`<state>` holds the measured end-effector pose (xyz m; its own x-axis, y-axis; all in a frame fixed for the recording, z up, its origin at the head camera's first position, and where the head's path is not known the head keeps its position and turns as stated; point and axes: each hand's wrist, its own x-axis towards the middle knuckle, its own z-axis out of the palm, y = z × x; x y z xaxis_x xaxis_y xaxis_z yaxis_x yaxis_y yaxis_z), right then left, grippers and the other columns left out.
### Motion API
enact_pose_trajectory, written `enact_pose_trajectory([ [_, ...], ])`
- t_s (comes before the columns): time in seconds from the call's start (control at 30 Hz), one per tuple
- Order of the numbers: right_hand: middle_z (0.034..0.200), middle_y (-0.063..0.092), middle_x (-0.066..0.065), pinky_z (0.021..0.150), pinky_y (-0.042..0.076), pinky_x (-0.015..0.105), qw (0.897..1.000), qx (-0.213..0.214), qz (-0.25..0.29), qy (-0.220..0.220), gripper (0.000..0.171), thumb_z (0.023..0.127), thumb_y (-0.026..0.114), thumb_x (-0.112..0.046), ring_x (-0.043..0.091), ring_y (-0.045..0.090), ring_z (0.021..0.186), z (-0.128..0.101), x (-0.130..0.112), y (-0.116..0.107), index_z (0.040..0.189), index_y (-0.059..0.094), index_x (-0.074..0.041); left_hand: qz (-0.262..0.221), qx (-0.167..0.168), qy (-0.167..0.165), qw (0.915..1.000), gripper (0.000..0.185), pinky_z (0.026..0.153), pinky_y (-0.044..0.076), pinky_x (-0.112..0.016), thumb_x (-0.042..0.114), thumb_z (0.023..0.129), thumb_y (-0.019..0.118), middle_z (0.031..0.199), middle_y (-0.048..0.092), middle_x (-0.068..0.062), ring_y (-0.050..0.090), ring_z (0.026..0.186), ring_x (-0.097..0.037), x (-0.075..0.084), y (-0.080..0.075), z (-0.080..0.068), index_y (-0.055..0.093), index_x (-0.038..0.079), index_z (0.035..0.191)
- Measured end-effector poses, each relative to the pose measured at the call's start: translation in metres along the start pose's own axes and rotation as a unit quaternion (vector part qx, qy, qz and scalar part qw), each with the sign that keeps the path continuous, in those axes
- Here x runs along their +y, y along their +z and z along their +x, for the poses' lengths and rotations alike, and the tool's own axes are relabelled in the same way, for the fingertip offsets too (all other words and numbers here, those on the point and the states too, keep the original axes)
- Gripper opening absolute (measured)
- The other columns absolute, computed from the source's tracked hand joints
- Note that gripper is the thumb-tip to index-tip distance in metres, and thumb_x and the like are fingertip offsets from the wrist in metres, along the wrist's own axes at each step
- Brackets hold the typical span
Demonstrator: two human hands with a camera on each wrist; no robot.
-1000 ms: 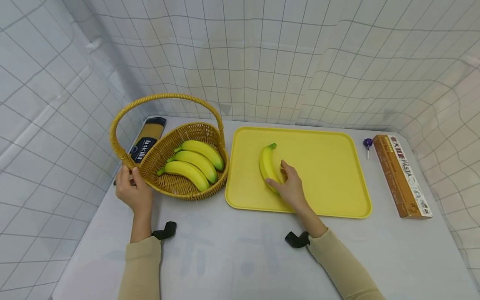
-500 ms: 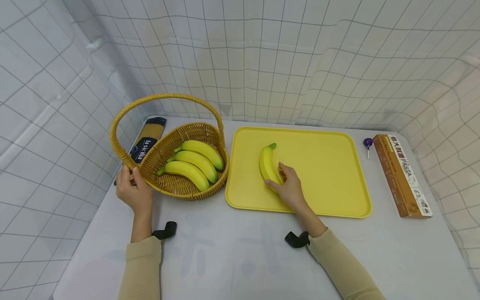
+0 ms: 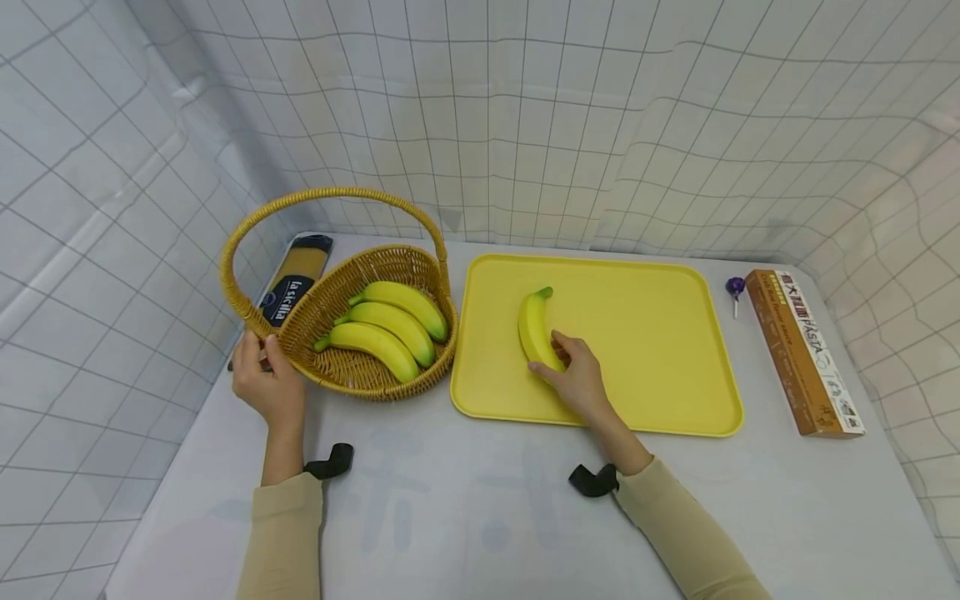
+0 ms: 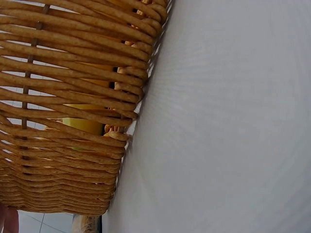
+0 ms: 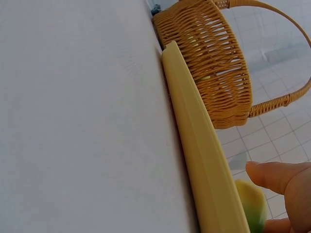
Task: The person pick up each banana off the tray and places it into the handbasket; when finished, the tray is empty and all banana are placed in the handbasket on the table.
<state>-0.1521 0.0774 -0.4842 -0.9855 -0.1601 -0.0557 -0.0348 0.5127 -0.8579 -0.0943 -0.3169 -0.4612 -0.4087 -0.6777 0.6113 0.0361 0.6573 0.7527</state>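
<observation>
A wicker basket point(image 3: 360, 379) with a tall handle stands at the table's left, with three yellow bananas point(image 3: 390, 321) in it. My left hand point(image 3: 262, 375) grips its rim by the near handle base; the left wrist view shows only the basket's weave point(image 4: 63, 97) and a fingertip. To its right lies a yellow tray point(image 3: 645, 333) with one banana point(image 3: 532, 329) on its left part. My right hand point(image 3: 570, 375) curls thumb and fingers round that banana's near end. In the right wrist view the tray's rim point(image 5: 194, 145), the banana point(image 5: 252, 204) and a finger point(image 5: 286, 184) show.
A long brown pasta box point(image 3: 802, 350) lies along the table's right side, with a purple lollipop point(image 3: 736, 287) just behind it. A dark spaghetti packet point(image 3: 292, 279) lies behind the basket. White gridded curtains close in the back and sides.
My right hand's fingers have closed in round the banana's near end, shifting slightly left. The banana, basket and left hand have not moved.
</observation>
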Motion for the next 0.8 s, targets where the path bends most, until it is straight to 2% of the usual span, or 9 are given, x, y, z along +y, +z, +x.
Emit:
enact_pose_trajectory([
  [0.33,0.116,0.062,0.019,0.092,0.048,0.043,1.0,0.015,-0.022,-0.015,0.059,0.083,0.078,-0.019,0.03,0.057,0.105,-0.0016,-0.0004,0.0013,0.134,0.056,0.002,-0.002,0.001,0.001,1.0,0.03,0.072,0.039,-0.005,0.019,0.099,0.055,0.1,0.063,-0.026,0.046,0.09,0.014,0.0,-0.0002,-0.0003,0.066,-0.005,0.112],
  [0.8,0.119,0.061,0.02,0.093,0.049,0.044,0.999,0.032,-0.007,-0.007,0.054,0.086,0.073,-0.018,0.032,0.058,0.109,-0.0006,0.0027,0.0017,0.133,0.057,0.002,0.003,0.002,0.003,1.0,0.03,0.071,0.038,-0.005,0.018,0.099,0.054,0.1,0.062,-0.027,0.045,0.09,0.014,-0.0012,-0.0003,-0.0002,0.067,-0.005,0.113],
])
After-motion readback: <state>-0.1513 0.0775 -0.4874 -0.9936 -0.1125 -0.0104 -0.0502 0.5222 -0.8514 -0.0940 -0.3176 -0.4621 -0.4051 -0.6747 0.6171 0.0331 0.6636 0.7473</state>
